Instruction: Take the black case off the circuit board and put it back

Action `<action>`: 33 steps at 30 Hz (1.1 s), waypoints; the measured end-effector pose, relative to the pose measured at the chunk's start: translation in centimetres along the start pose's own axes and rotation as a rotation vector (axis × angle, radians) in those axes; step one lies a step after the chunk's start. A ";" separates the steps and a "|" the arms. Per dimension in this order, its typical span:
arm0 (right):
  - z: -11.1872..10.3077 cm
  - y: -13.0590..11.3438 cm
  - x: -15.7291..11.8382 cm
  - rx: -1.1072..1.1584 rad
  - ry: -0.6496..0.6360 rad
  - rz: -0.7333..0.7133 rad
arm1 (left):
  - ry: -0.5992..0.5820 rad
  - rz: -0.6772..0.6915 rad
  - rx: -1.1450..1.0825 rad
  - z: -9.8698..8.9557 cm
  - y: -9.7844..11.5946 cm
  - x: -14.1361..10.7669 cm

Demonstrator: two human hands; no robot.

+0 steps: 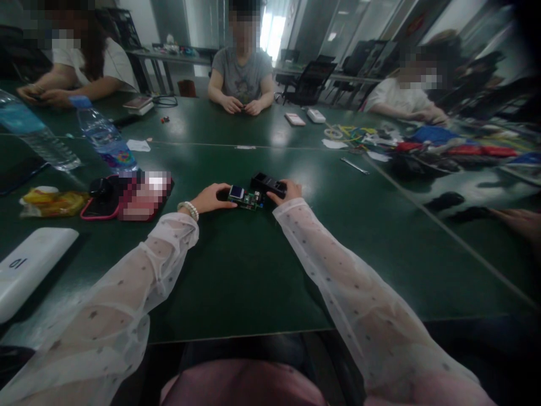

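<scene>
My left hand [211,198] grips the left end of a green circuit board [250,201] between thumb and fingers. A small dark screen with a pale border [237,192] sits on the board's left part. My right hand [291,192] is closed on the right end of a black plastic case [264,183], which has cut-outs in its face. Board and case are side by side just above the green table [253,270], the case slightly farther away; whether they touch I cannot tell. My fingertips behind both parts are hidden.
Left are two water bottles [105,138], a pink-edged phone [101,197], a yellow wrapper [53,201] and a white power bank [36,270]. Far right lie a wrench [355,166], cables [346,133] and coloured bags [439,135]. Several people sit around the table.
</scene>
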State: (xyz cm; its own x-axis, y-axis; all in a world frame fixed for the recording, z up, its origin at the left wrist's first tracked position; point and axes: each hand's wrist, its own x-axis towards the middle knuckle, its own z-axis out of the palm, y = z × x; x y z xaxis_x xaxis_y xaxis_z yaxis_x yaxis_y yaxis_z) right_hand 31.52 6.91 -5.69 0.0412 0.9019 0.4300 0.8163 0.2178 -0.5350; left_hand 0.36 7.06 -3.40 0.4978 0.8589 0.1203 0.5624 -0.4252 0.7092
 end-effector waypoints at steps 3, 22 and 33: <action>-0.2 -0.4 -0.1 -0.042 -0.051 -0.006 | 0.002 -0.009 0.013 0.0 0.1 0.0; -0.3 -1.0 -0.4 0.037 0.019 -0.038 | 0.022 0.002 0.042 0.1 0.1 0.1; -0.6 -5.1 -2.2 0.203 -0.118 -0.279 | 0.031 -0.056 0.020 0.2 0.3 -0.1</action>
State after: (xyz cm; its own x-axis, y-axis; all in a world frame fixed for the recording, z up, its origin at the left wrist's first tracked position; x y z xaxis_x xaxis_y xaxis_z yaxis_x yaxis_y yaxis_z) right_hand 27.55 3.61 -3.48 -0.2429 0.8317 0.4993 0.6553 0.5202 -0.5476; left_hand 0.62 6.84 -3.37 0.4446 0.8898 0.1031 0.6016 -0.3819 0.7016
